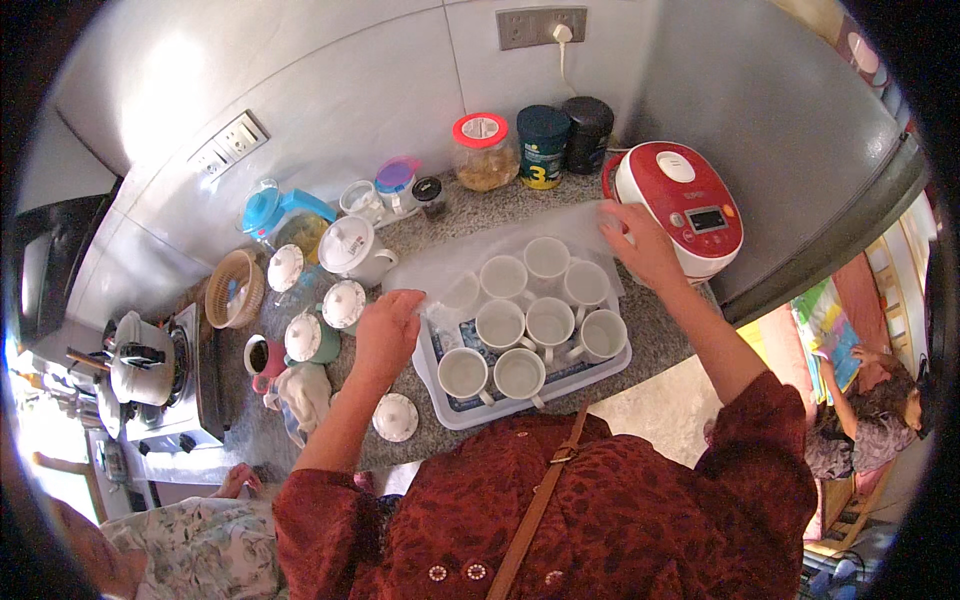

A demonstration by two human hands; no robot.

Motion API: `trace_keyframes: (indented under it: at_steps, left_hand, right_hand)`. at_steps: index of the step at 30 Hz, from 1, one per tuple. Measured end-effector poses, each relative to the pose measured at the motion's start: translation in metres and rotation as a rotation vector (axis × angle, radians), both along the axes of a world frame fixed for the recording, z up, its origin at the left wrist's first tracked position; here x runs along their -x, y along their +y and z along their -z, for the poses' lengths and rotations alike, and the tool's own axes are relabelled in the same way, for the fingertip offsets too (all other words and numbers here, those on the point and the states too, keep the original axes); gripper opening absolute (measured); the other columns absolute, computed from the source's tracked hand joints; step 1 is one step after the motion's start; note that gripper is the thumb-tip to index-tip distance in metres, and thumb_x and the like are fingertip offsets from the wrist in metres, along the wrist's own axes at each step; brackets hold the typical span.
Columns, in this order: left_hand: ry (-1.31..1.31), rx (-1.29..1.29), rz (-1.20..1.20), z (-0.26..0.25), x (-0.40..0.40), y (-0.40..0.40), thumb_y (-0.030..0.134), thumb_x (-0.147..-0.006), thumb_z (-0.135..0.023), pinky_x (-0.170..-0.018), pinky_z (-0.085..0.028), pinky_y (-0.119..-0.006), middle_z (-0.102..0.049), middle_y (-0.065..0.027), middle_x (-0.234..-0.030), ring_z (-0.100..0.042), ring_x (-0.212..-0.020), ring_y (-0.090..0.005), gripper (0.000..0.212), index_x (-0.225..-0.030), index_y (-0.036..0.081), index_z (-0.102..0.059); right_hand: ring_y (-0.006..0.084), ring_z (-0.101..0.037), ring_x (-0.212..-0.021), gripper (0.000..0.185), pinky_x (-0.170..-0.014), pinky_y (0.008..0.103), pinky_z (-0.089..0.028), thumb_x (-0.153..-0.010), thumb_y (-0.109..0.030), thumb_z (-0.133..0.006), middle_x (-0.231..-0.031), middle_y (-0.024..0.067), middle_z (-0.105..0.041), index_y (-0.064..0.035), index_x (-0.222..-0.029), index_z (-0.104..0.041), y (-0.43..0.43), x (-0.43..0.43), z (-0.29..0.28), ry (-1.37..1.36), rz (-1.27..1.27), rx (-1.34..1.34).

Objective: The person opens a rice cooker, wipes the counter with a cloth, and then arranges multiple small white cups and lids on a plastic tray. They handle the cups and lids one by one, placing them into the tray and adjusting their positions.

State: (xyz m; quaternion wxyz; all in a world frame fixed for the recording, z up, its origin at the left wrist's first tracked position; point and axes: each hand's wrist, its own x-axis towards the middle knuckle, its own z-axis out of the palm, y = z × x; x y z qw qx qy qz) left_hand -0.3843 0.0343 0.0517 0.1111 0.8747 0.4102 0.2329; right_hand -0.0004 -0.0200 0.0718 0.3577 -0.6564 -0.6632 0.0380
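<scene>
A thin translucent plastic sheet stretches between my two hands, over the back part of a white plastic tray. My left hand pinches its near left corner, just left of the tray. At the other end, my right hand grips the sheet beside the rice cooker. Several white mugs stand upright on the tray. The front ones are uncovered; those at the back, such as one mug, show hazily through the sheet. A patterned blue surface shows between the mugs.
Right of the tray sits a red-and-white rice cooker. Jars and canisters line the wall. Lidded cups, a cloth and a loose lid lie left. A pressure cooker is on the stove. Other people are at left and right.
</scene>
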Motion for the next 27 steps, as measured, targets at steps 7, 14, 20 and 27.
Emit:
trace_keyframes:
  at_steps: [7,14,20,27]
  left_hand:
    - [0.224,-0.038,0.099,0.000,-0.003,0.003,0.005,-0.077,-0.055,-0.076,-0.044,-0.042,-0.061,-0.0107,-0.097,-0.059,-0.088,-0.0304,0.023,-0.099,0.008,-0.060]
    - [0.131,0.008,0.156,-0.011,-0.018,0.021,0.008,-0.080,-0.053,-0.073,-0.044,-0.042,-0.062,-0.0106,-0.090,-0.059,-0.081,-0.0318,0.018,-0.098,0.009,-0.059]
    - [0.058,0.027,0.172,-0.012,-0.025,0.028,0.009,-0.081,-0.053,-0.072,-0.044,-0.042,-0.063,-0.0109,-0.086,-0.059,-0.080,-0.0307,0.018,-0.098,0.009,-0.059]
    - [0.068,0.042,0.174,-0.003,-0.018,0.031,0.010,-0.081,-0.054,-0.076,-0.042,-0.043,-0.063,-0.0113,-0.085,-0.059,-0.080,-0.0312,0.019,-0.099,0.009,-0.059]
  right_hand:
    - [0.0325,-0.047,-0.115,0.053,-0.096,0.0419,-0.037,-0.075,-0.024,-0.069,-0.122,0.0155,-0.049,-0.0080,-0.122,-0.050,-0.045,0.029,-0.028,-0.098,-0.068,-0.156]
    - [0.0309,-0.042,-0.121,0.070,-0.100,0.0406,-0.031,-0.069,-0.024,-0.072,-0.130,0.0146,-0.045,-0.0084,-0.131,-0.042,-0.018,0.088,0.016,-0.198,-0.436,0.041]
    - [0.0293,-0.049,-0.111,0.073,-0.093,0.0413,-0.035,-0.070,-0.023,-0.071,-0.118,0.0134,-0.052,-0.0106,-0.134,-0.038,0.018,0.095,0.061,-0.339,-0.297,0.126]
    - [0.0275,-0.052,-0.101,0.074,-0.084,0.0412,-0.037,-0.069,-0.019,-0.071,-0.109,0.0119,-0.054,-0.0112,-0.135,-0.038,0.024,0.101,0.062,-0.397,-0.343,0.191]
